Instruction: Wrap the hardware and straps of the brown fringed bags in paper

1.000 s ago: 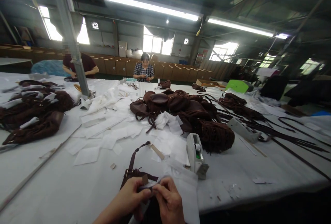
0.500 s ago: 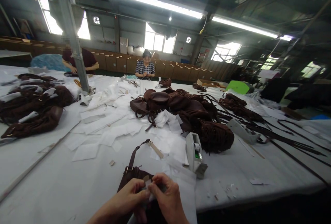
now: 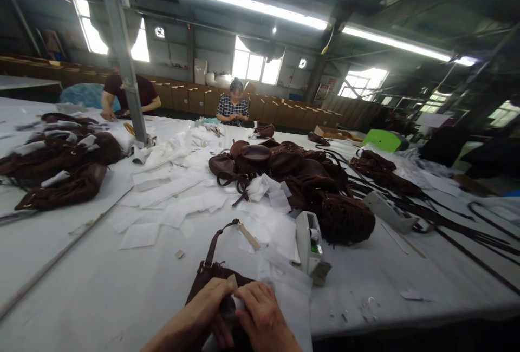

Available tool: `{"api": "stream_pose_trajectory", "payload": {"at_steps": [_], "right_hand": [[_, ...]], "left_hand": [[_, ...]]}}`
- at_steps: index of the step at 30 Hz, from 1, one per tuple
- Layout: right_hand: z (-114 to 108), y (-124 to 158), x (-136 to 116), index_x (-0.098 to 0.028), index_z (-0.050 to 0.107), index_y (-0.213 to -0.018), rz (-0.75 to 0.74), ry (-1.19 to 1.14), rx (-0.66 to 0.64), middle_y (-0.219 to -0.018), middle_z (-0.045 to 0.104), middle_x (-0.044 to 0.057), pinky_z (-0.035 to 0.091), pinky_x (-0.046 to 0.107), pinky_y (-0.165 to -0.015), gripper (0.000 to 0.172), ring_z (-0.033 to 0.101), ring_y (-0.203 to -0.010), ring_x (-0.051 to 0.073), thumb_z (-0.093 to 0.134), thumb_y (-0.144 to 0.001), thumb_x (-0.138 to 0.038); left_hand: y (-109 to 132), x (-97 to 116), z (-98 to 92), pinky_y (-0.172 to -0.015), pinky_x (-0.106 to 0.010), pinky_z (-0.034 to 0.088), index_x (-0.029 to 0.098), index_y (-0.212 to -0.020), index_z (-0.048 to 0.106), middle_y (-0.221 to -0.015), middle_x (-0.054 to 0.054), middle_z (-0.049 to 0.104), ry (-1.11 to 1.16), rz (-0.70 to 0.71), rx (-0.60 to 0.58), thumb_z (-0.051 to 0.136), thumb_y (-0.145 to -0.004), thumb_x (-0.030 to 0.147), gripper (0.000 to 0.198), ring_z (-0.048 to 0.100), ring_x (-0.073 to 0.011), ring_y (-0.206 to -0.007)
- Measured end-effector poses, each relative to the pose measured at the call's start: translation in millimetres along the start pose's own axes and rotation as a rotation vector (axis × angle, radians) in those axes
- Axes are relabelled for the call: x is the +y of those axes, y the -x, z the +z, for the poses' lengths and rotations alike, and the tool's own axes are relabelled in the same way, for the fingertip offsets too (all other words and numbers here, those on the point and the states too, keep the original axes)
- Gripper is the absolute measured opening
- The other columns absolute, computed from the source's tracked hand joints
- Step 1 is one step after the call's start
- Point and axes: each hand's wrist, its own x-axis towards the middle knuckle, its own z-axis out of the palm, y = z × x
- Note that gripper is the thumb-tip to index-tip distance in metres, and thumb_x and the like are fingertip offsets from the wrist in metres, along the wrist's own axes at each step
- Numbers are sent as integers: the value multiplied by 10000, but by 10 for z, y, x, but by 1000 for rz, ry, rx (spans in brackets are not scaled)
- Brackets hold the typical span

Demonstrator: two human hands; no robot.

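A dark brown handbag [image 3: 202, 275] lies at the table's front, its strap [image 3: 212, 243] stretched away from me. Over the bag, my left hand [image 3: 209, 304] is closed, thumb and fingers gripping part of it near a small piece of white paper [image 3: 238, 302]. My right hand [image 3: 262, 308] presses against that paper from the right, fingers bent and held together. A small tan piece [image 3: 232, 280] sticks up between the hands. Part of the bag and what lies under my fingers are hidden.
A grey tape dispenser [image 3: 311, 246] stands to the right of my hands. Behind it is a pile of brown bags [image 3: 284, 162]; more bags [image 3: 67, 187] lie at left. White sheets [image 3: 140, 234] cover the middle. A metal post [image 3: 122, 54] rises at left. Two people work across the table.
My right hand has turned from a pinch to lying over the white paper, its fingers further forward. The tan piece is now more covered. The view has shifted slightly left.
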Motion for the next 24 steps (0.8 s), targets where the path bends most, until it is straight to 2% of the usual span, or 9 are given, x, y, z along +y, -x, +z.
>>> {"api": "stream_pose_trajectory", "payload": {"at_steps": [5,9,12,16,20,24], "right_hand": [[-28,-3,-50,-205,563,-921,62,35,-113,-965,624,34,401,396,-875,161,527,-942,229,567,-797,-102],[-43,-11,-67,-209,569,-920,38,99,-118,-932,622,29,393,381,-828,160,521,-894,220,539,-811,-96],[-27,-7,-51,-221,583,-962,-2,137,-63,-906,628,24,391,366,-791,190,530,-854,211,527,-829,-97],[20,8,10,-223,603,-1024,-72,186,79,-914,638,46,405,369,-778,193,555,-848,214,490,-890,-141],[58,29,63,-201,587,-1152,-93,171,155,-969,644,87,445,395,-791,272,578,-879,235,466,-910,-170],[69,59,108,-232,587,-1174,23,-83,132,-1043,656,67,460,404,-879,306,593,-974,235,518,-880,-180]], "left_hand": [[-84,-93,33,-270,-210,420,159,-808,524,-426,-7,569,-155,45,49,427,-736,726,580,601,-205,-332],[-68,-63,52,-278,-210,425,162,-803,521,-422,-12,574,-131,24,81,430,-775,634,482,605,-208,-340],[13,34,50,-322,-203,455,155,-815,551,-480,-35,621,-77,18,16,460,-797,493,350,629,-199,-376],[107,132,32,-391,-173,482,132,-877,623,-738,-83,704,-13,86,-129,587,-736,325,242,655,-148,-441],[117,140,34,-421,-173,491,110,-918,631,-794,-105,700,36,95,-160,631,-742,418,355,667,-144,-488],[96,121,50,-395,-176,473,118,-962,602,-716,-72,681,-21,117,-119,612,-748,500,438,643,-136,-452]]}}
